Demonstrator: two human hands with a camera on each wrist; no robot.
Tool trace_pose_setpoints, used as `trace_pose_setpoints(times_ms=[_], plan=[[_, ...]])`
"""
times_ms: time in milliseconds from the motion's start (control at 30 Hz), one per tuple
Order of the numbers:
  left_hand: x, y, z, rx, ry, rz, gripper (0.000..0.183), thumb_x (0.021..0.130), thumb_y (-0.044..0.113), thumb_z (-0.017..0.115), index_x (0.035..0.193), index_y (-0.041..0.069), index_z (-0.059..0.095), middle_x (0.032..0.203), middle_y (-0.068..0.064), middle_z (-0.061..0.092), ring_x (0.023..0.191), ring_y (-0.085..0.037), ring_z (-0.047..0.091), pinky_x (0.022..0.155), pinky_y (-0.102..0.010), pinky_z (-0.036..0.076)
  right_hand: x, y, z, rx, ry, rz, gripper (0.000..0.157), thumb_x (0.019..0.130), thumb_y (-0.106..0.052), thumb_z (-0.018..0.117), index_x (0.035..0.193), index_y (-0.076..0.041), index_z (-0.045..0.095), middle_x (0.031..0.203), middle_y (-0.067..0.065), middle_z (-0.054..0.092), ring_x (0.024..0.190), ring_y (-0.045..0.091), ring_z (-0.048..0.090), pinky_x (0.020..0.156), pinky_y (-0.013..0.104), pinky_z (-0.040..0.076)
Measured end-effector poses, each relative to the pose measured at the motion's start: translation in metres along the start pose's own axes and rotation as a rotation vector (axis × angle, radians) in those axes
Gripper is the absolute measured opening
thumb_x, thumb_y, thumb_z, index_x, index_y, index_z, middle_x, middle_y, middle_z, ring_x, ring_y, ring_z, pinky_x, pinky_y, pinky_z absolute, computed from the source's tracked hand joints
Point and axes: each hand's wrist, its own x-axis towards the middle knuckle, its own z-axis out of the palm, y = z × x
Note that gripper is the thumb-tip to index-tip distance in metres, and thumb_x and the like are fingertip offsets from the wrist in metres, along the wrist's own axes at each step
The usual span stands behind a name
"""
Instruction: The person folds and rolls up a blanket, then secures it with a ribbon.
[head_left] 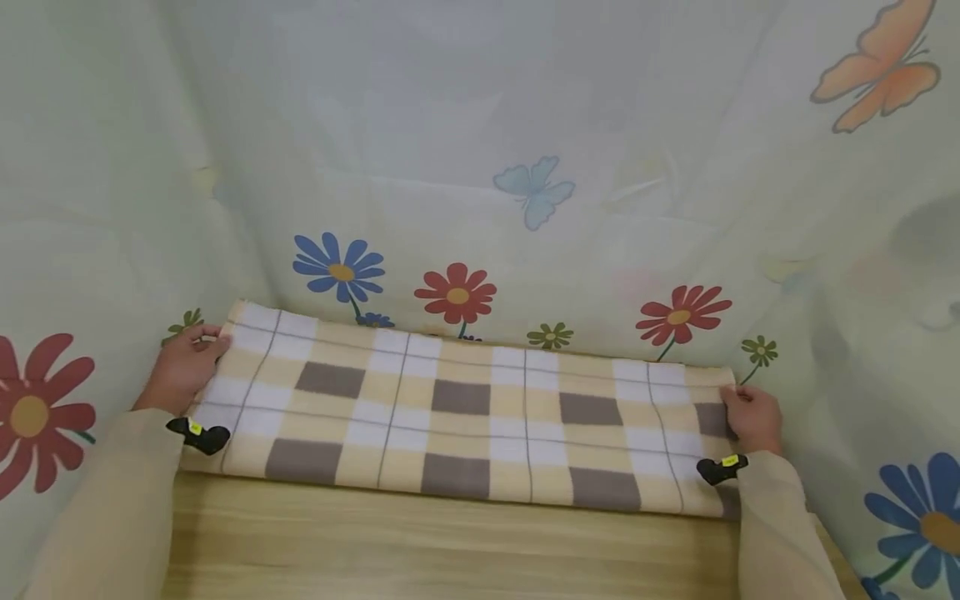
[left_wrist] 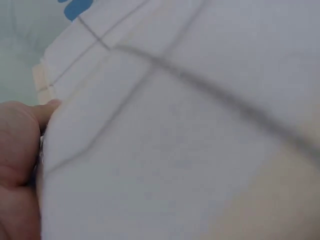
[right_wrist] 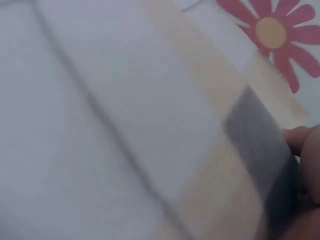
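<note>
While both your arms reach forward, your hands hold the two short ends of a checked cloth [head_left: 461, 421]. Your left hand [head_left: 183, 367] pinches its left end, close to the back corner. Your right hand [head_left: 755, 417] pinches the right end, also near the back corner, with its thumb on top. The cloth makes one long strip between your hands, and it stretches sideways over the wooden table [head_left: 450, 546]. You cannot tell if all of it touches the wood. It has white, cream and brown squares, with thin dark lines that cross. In both wrist views it fills most of what you see, and it looks blurry there.

You wear cream sleeves [head_left: 112, 517]. By your left wrist is a small black gadget [head_left: 201, 436] with a yellow label, and one like it is by your right wrist. Behind the cloth hangs a pale sheet [head_left: 420, 108] with pictures on it: red, blue and green flowers, a light blue butterfly [head_left: 536, 192], and an orange butterfly [head_left: 879, 71] high on the right.
</note>
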Motion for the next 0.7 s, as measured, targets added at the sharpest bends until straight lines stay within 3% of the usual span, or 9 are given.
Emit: trace_pose_setpoints(times_ms=[67, 167, 333, 500, 700], plan=[[0.001, -0.004, 0.004, 0.03, 0.01, -0.018, 0.066, 0.106, 0.054, 0.042, 0.142, -0.001, 0.048, 0.136, -0.031, 0.054, 0.102, -0.03, 0.061, 0.073, -0.036, 0.05, 0.001, 0.005, 0.007, -0.039, -0.007, -0.018, 0.049, 0.103, -0.031, 0.051, 0.125, 0.011, 0.063, 0.123, 0.033, 0.063, 0.103, 0.045, 0.062, 0.08, 0.05, 0.051], [0.002, -0.01, 0.012, 0.068, -0.026, -0.058, 0.066, 0.106, 0.052, 0.045, 0.138, -0.005, 0.053, 0.136, -0.032, 0.054, 0.115, -0.042, 0.056, 0.084, -0.046, 0.049, 0.002, 0.013, 0.015, -0.128, -0.049, -0.049, 0.047, 0.101, -0.029, 0.052, 0.118, 0.013, 0.066, 0.117, 0.033, 0.067, 0.101, 0.047, 0.064, 0.081, 0.053, 0.053], [0.002, -0.012, 0.016, 0.091, -0.086, -0.109, 0.07, 0.104, 0.052, 0.051, 0.139, -0.008, 0.055, 0.144, -0.034, 0.049, 0.127, -0.049, 0.049, 0.098, -0.058, 0.045, 0.002, 0.009, 0.015, -0.213, -0.127, -0.102, 0.044, 0.098, -0.027, 0.056, 0.11, 0.013, 0.07, 0.107, 0.031, 0.071, 0.093, 0.046, 0.066, 0.078, 0.053, 0.053], [0.005, -0.006, 0.014, 0.138, -0.101, -0.036, 0.055, 0.106, 0.04, 0.053, 0.133, -0.008, 0.055, 0.133, -0.035, 0.054, 0.115, -0.045, 0.055, 0.087, -0.051, 0.049, 0.002, 0.005, 0.014, -0.274, -0.157, -0.082, 0.042, 0.097, -0.021, 0.053, 0.115, 0.014, 0.067, 0.115, 0.033, 0.068, 0.102, 0.049, 0.065, 0.085, 0.055, 0.054], [0.013, -0.003, 0.015, 0.122, 0.022, 0.036, 0.043, 0.108, 0.037, 0.048, 0.127, -0.001, 0.054, 0.12, -0.028, 0.06, 0.101, -0.038, 0.058, 0.075, -0.041, 0.046, -0.001, 0.011, 0.017, -0.189, -0.072, -0.045, 0.042, 0.095, -0.016, 0.053, 0.117, 0.018, 0.064, 0.12, 0.036, 0.065, 0.11, 0.053, 0.06, 0.09, 0.057, 0.052]])
